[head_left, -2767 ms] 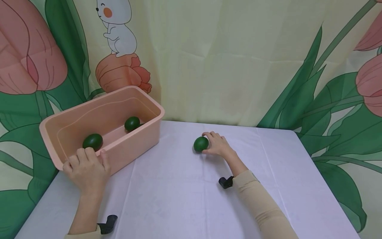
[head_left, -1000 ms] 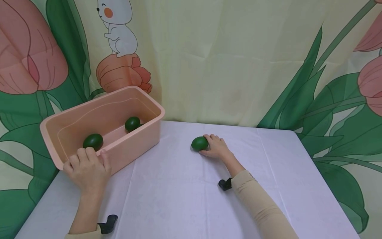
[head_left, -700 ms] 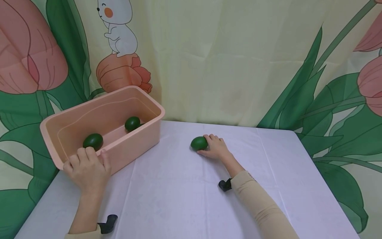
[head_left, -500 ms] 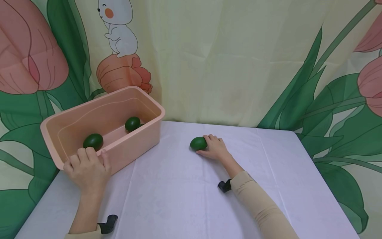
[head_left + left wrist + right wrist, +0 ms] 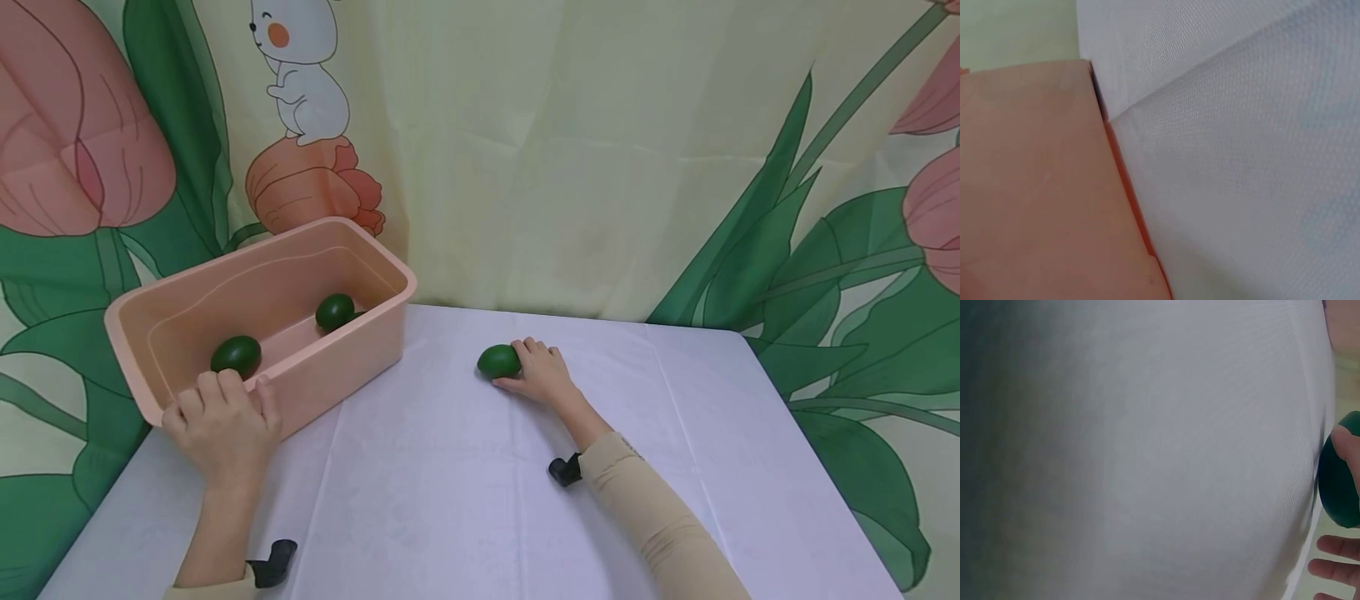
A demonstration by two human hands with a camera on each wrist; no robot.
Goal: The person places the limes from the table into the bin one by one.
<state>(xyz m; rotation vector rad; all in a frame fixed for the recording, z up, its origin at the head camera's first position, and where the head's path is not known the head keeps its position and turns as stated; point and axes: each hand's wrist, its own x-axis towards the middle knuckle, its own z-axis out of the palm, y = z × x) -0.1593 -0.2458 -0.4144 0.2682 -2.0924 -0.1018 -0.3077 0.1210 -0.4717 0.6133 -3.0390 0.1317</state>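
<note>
At the left of the head view, my left hand (image 5: 227, 429) grips the near rim of a pink plastic bin (image 5: 345, 354), fingers curled over the edge. Inside the bin lie a dark green avocado (image 5: 236, 357) near that hand and another avocado (image 5: 334, 311) farther right. A sliver of green shows beside the second one, mostly hidden by the wall. On the tablecloth, my right hand (image 5: 542, 372) holds the right end of a third avocado (image 5: 498, 362) between thumb and fingers. The right wrist view shows the thumb (image 5: 1347, 447) on this avocado, with several fingertips below it.
A white cloth (image 5: 435, 483) covers the table, its back edge meeting a printed curtain (image 5: 525, 150). Black wrist cameras (image 5: 273, 564) stick out from both sleeves. The left wrist view shows mostly the bin's outer wall (image 5: 1035, 187) and cloth.
Since the earliest frame the avocado at my right hand has turned, its long side now showing, and shifted slightly left with the hand. Over the last half second it stays put. The left hand keeps its grip.
</note>
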